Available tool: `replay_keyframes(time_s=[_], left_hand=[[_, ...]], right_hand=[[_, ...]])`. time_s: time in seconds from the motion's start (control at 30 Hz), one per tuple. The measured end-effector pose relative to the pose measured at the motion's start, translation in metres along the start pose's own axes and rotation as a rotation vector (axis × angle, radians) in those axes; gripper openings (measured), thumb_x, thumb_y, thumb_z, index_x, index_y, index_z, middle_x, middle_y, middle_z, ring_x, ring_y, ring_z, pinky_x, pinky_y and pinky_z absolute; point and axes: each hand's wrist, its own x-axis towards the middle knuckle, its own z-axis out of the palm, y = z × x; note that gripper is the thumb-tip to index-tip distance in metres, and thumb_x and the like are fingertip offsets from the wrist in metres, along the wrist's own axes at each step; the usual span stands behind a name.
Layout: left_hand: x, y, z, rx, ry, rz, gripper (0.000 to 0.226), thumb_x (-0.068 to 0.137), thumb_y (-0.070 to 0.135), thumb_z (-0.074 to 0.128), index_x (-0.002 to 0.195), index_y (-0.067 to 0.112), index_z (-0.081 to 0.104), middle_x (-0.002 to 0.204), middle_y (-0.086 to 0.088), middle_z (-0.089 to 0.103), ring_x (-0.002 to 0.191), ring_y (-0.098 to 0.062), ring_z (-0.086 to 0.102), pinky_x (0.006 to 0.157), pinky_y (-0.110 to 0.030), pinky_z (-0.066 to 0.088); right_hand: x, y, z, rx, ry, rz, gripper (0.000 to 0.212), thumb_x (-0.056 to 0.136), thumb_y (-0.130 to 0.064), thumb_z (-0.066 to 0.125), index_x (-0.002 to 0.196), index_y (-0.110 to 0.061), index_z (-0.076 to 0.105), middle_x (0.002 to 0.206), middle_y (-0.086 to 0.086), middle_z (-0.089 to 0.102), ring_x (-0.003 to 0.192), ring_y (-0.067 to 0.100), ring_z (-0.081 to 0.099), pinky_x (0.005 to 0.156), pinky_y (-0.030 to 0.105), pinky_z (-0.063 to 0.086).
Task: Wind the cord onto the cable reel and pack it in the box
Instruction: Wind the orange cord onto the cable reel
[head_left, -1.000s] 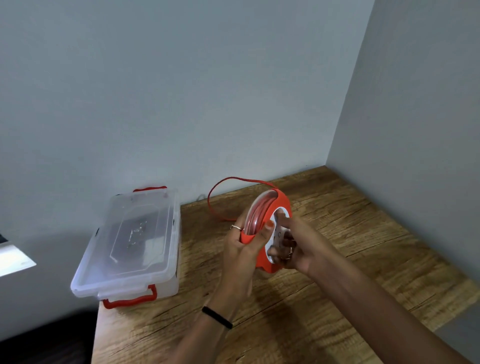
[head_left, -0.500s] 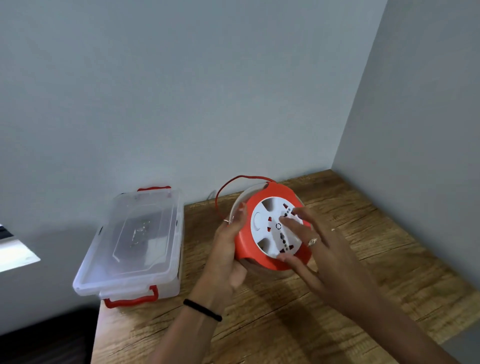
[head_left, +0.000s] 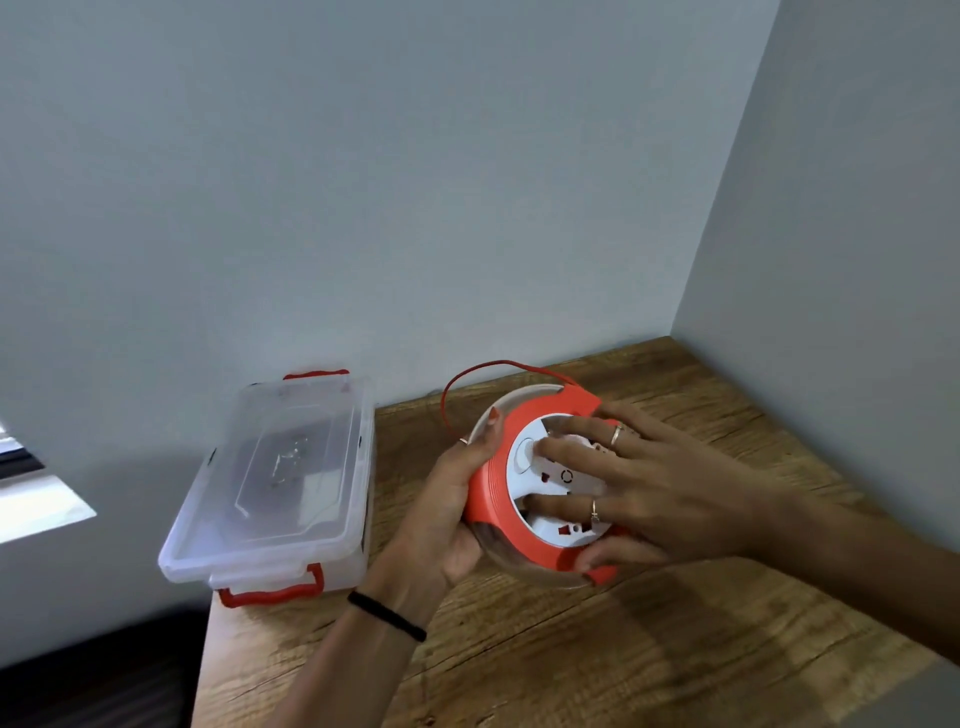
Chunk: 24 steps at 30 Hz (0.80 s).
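No readable brand or writing anywhere. Red cable reel with white socket face held just above wooden worktop, gripped at its rim by left hand, fingers curled; right hand spread flat across the face. Loose red cord looping behind. Clear lidded box with red handles at worktop's left edge. Plain grey walls meeting in a corner.

Both hands engaged on the cable reel, forearms entering from bottom of view.
L hand cupped round reel's left rim, thumb up along edge, black band at wrist. R hand laid flat over white face, fingers straight and spread, thumb at lower rim; rings on two fingers.
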Motion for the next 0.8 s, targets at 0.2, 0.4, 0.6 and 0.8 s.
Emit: replay_keyframes(time_s=[0.2,0.4,0.6,0.8], left_hand=[[-0.001,0.002,-0.002,0.048,0.027,-0.006,0.042,0.084,0.038,0.057,0.111,0.009,0.068,0.108,-0.018,0.072,0.093,-0.030,0.072,0.077,-0.045,0.060],[0.001,0.004,-0.003,0.125,0.053,0.031,0.053,0.076,0.042,0.063,0.120,0.011,0.065,0.113,-0.019,0.070,0.104,-0.036,0.067,0.089,-0.053,0.053],[0.004,0.006,-0.004,0.104,0.027,0.031,0.044,0.077,0.041,0.063,0.111,0.013,0.070,0.111,-0.019,0.071,0.098,-0.033,0.069,0.088,-0.054,0.054],[0.003,0.008,-0.006,0.148,0.038,0.010,0.050,0.072,0.040,0.066,0.113,0.011,0.069,0.112,-0.020,0.070,0.100,-0.035,0.067,0.089,-0.055,0.053]], right_hand=[[0.003,0.008,-0.007,-0.056,-0.103,-0.008,0.066,0.083,-0.077,0.034,0.139,-0.042,0.039,0.125,0.020,0.056,0.110,0.038,0.054,0.089,0.045,0.041],[0.005,0.018,-0.006,-0.113,-0.172,-0.109,0.076,0.078,-0.080,0.037,0.143,-0.042,0.030,0.124,0.019,0.051,0.094,0.031,0.056,0.081,0.041,0.042],[0.013,0.023,-0.005,0.008,-0.213,-0.104,0.061,0.087,-0.071,0.035,0.142,-0.045,0.026,0.120,0.016,0.052,0.062,0.026,0.062,0.054,0.037,0.053],[0.017,0.035,-0.004,0.028,-0.248,-0.213,0.060,0.091,-0.060,0.043,0.145,-0.046,0.018,0.112,0.012,0.057,0.058,0.021,0.060,0.043,0.026,0.048]])
